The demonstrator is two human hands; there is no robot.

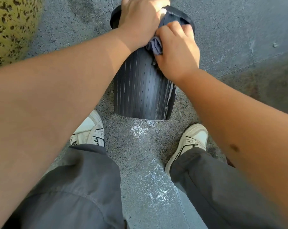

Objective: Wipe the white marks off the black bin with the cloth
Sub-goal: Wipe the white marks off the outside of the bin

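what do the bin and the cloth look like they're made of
Bin: probably moulded plastic, black with a slight sheen, judging by its even vertical ribs; white smears remain near its base. Cloth: soft grey-blue fabric, matte, bunched into folds under the right hand.

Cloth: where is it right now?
Head view, upper centre: the grey cloth is bunched under the right hand against the black bin's ribbed side, beside the left hand near the rim.
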